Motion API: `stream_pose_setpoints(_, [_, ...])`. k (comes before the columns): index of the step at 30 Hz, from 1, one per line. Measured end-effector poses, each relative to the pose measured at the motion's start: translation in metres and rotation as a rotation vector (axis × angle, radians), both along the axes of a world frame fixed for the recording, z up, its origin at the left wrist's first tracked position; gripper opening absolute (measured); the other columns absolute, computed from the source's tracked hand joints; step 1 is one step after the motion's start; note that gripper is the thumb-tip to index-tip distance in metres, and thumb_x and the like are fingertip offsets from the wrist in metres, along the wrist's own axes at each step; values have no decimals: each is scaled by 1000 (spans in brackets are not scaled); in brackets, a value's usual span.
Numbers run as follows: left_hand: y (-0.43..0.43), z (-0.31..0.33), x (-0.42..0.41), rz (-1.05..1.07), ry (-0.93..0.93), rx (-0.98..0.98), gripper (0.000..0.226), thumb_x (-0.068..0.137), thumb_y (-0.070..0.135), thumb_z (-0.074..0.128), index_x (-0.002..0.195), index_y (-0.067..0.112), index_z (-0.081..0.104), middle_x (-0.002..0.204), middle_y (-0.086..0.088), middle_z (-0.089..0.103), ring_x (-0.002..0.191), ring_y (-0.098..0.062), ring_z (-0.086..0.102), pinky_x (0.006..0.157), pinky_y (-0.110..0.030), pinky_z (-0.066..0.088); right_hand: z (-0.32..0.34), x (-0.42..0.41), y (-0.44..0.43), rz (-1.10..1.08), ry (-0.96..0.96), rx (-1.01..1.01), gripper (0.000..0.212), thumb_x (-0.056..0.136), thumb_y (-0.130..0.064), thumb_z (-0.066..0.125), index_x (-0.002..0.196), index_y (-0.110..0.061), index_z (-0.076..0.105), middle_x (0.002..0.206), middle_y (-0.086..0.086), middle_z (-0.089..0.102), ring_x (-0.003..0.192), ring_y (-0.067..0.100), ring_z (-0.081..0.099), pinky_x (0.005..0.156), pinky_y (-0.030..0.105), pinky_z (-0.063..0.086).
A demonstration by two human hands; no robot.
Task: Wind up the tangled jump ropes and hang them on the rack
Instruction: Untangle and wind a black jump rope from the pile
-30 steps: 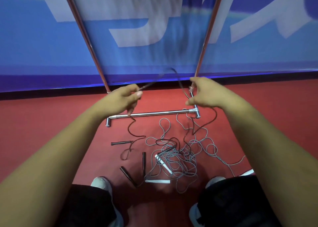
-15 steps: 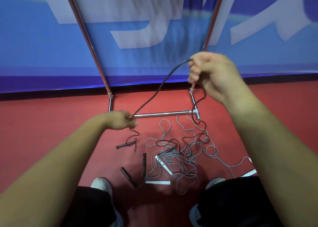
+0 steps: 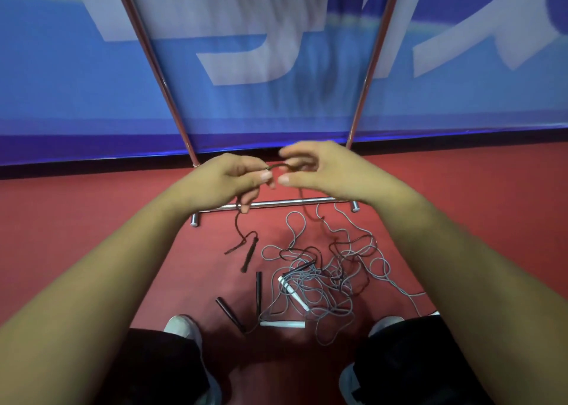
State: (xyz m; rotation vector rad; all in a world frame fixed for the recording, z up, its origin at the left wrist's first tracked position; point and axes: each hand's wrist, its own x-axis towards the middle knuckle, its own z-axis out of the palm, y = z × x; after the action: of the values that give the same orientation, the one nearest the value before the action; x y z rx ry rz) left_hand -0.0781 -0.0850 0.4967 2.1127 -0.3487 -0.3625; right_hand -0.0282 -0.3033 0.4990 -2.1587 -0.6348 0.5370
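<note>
**Dark rope held above the tangle**

We note both hands close together over the base bar [image 3: 295,202] of the rack [image 3: 373,66]. The left hand [image 3: 227,180] grips the dark rope [image 3: 278,166], fingers curled tight. One handle [image 3: 249,255] shows below it, blurred. The right hand [image 3: 329,171] is half-closed, fingers hooked loosely on the same rope, thumb clear. The rope trails into the tangle [image 3: 322,281] between bar and shoes [image 3: 181,327]. Red floor [image 3: 92,220] runs wide left and right of the tangle. The banner [image 3: 276,66] closes the far edge.
</note>
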Motion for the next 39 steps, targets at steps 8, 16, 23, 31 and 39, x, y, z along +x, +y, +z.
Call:
stream_pose_setpoints(8, [19,-35,8,-38,137,36,18,99,19,58,89,5,64,80,-4,68,78,-6,61,81,-21,46,13,-1,-7,-152,32,425,20,95,-15,64,81,-9,76,55,8,56,58,14,50,63,20,41])
stream_pose_setpoints(16, [68,-78,10,8,316,165,33,90,54,65,95,22,71,94,0,72,87,-12,59,83,-37,43,12,6,-13,-429,320,849,24,99,-10,54,83,2,67,49,-1,46,53,13,53,64,27,44])
stream_pose_setpoints(23, [63,-50,10,222,98,-228,48,83,65,65,95,19,69,69,-9,64,70,-23,54,73,-38,40,-3,31,-37,-685,782,812,21,97,-23,56,90,-7,68,55,-5,55,58,11,58,58,22,45])
stream_pose_setpoints(31, [7,-4,0,156,88,-489,26,89,22,56,100,-2,59,54,-1,51,54,-16,50,60,-20,44,-1,13,-10,-268,-11,175,32,96,-35,62,123,-19,68,121,-11,68,114,1,60,107,25,42])
stream_pose_setpoints(39, [3,-21,4,122,191,-544,36,102,40,50,80,20,70,72,-3,63,78,-24,60,82,-35,48,4,-5,13,-57,233,500,23,99,-10,56,82,0,67,48,-1,41,50,15,50,61,28,45])
